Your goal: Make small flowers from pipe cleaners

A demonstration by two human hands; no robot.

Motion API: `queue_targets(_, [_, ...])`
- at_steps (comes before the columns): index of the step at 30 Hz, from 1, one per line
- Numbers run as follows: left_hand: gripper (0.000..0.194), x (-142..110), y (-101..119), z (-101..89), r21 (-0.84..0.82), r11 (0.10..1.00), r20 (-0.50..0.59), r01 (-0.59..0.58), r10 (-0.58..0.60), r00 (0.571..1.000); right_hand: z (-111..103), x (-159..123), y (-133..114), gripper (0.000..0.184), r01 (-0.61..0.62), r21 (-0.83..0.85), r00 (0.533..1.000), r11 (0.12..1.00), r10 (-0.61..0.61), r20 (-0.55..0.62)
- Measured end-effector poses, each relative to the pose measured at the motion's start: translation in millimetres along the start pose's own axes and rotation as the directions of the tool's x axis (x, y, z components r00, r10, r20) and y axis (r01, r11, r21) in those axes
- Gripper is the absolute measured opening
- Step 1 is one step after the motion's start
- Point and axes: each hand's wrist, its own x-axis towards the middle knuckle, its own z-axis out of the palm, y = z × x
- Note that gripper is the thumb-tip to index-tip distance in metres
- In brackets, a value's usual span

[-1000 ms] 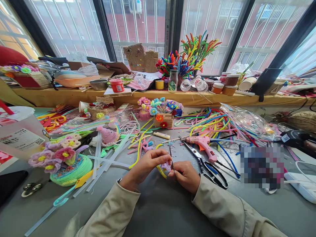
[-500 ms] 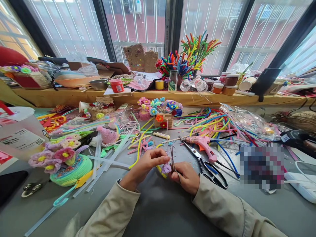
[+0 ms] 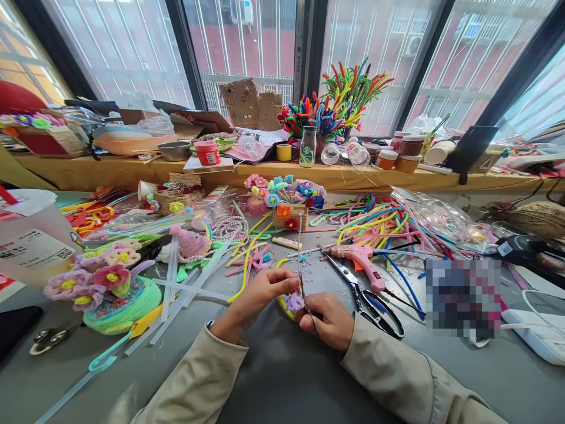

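Note:
My left hand (image 3: 267,297) pinches a small purple fuzzy pipe-cleaner flower (image 3: 295,301) between thumb and fingers, its thin stem pointing up and away. Wrapped in my right hand (image 3: 329,318) are small scissors (image 3: 302,287), their narrow blades upright against the flower's right side. The blades look nearly together. Just behind the flower, a yellow pipe cleaner (image 3: 285,307) is partly hidden by it and my left hand. Large black-handled scissors (image 3: 362,294) lie to the right of my right hand, beside a pink glue gun (image 3: 359,259).
Finished purple and pink flowers (image 3: 99,277) stand on a green base at left, near clear glue sticks (image 3: 207,274). A small flower basket (image 3: 291,217) sits straight ahead. Loose coloured pipe cleaners (image 3: 388,218) are heaped behind the glue gun. A drink cup (image 3: 33,241) stands far left.
The small scissors' blades have come closer together and tilted slightly beside the flower. Both hands keep their grip and stay in nearly the same place; the view has shifted slightly.

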Motion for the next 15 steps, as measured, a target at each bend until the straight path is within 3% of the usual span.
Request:
queue_targets(9, [0.027, -1.7, 1.6, 0.6, 0.060, 0.998, 0.074, -0.002, -0.002, 0.997, 0.0, 0.2, 0.6, 0.059, 0.043, 0.000, 0.999, 0.999, -0.043, -0.013])
queue_targets(15, [0.027, -1.5, 1.7, 1.2, 0.066, 0.998, 0.037, 0.003, -0.005, 0.999, -1.4, -1.4, -0.9, 0.063, 0.034, 0.012, 0.999, 0.999, -0.034, 0.012])
